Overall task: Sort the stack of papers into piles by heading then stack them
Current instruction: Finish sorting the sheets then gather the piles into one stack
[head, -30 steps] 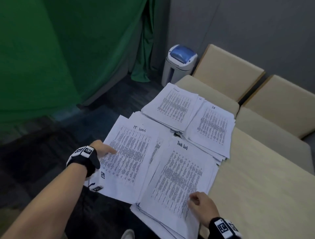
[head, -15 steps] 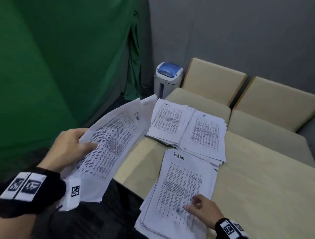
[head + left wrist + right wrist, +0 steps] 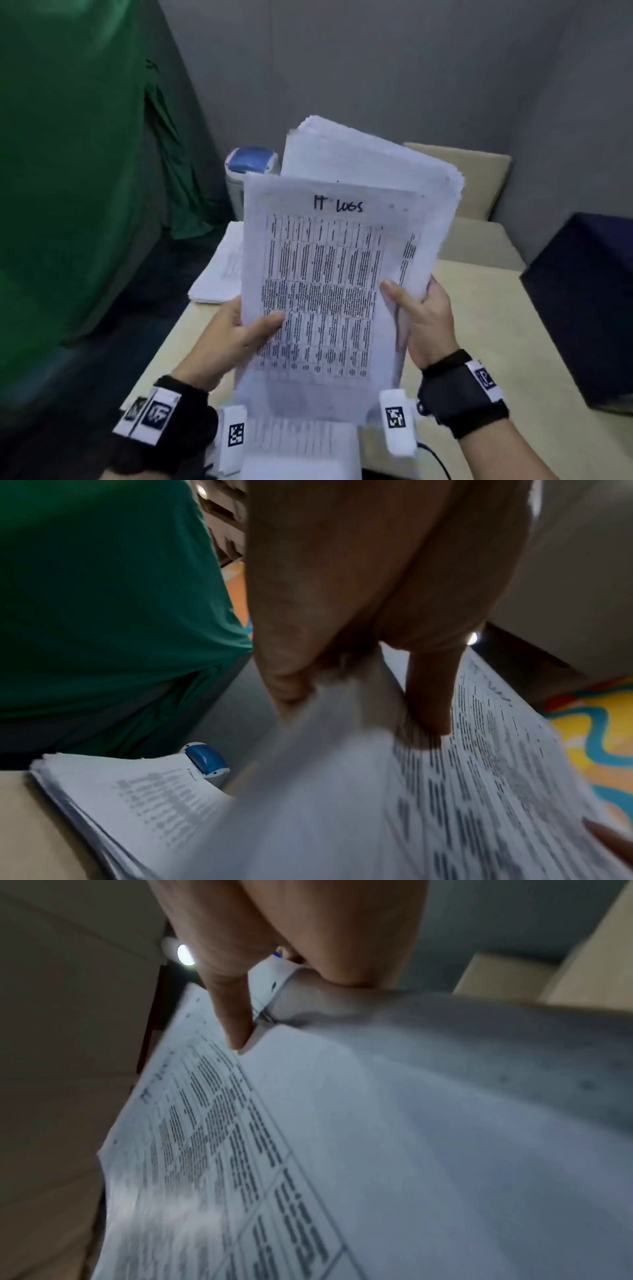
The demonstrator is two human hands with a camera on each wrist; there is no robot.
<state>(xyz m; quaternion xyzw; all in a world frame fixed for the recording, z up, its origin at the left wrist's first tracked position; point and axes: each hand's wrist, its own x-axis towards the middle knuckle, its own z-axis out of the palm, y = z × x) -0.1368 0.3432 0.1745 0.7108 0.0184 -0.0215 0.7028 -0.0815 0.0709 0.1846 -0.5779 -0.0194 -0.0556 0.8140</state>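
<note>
Papers in hand: I hold two bundles up in front of me, in the centre of the head view. The front one, the IT logs bundle (image 3: pixel 318 294), has its handwritten heading upright and readable; behind it and offset toward the upper right sits a second bundle (image 3: pixel 373 161), its heading hidden.

Left hand: my left hand (image 3: pixel 239 329) grips the lower left edge of the IT logs bundle, thumb curled over the printed face, fingers behind. The left wrist view shows the same pinch, though the sheets are blurred there.

Right hand: my right hand (image 3: pixel 424 318) clamps the right edge of the held paper, thumb on the front, fingers wrapped behind. Whether it holds both bundles or only the rear one, I cannot tell.

What changed: a second ago the IT logs pile lay on the table under my left hand and the task list pile under my right. Half a second ago the left had lifted its pile off the table's edge while the right was flat on its own. Now both are raised and brought together.

Still on the table: one pile (image 3: pixel 219 274) shows at middle left on the table (image 3: pixel 479 325), partly behind the raised sheets; more printed sheets (image 3: pixel 301 438) lie below my wrists.

Meaning: sorting looks finished and I judge this the stacking stage.

Watch for: the two bundles are askew, so loose sheets could slip unless squared.
</note>
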